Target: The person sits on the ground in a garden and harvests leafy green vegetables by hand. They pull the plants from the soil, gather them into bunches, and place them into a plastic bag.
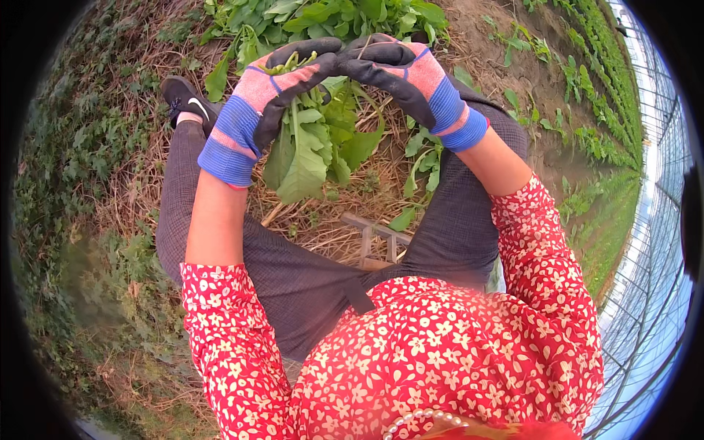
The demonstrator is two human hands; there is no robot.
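Note:
My left hand (294,74), in a pink and blue knit glove with a dark coated palm, is closed around a bunch of leafy greens (305,157). Cut stem ends (290,64) poke up between thumb and fingers, and the broad lobed leaves hang below. My right hand (393,69), gloved alike, meets the left at the fingertips. A thin tan strand (363,47) shows between its thumb and fingers; the gloves hide how far it runs. Just beyond both hands lies a heap of similar greens (330,19).
Dry straw (313,234) covers the ground between my legs, where part of a wooden frame (379,234) shows. Weeds (71,187) grow thickly at left. Rows of green plants (597,110) run along the right, beside a greenhouse wall of film and metal ribs (654,231).

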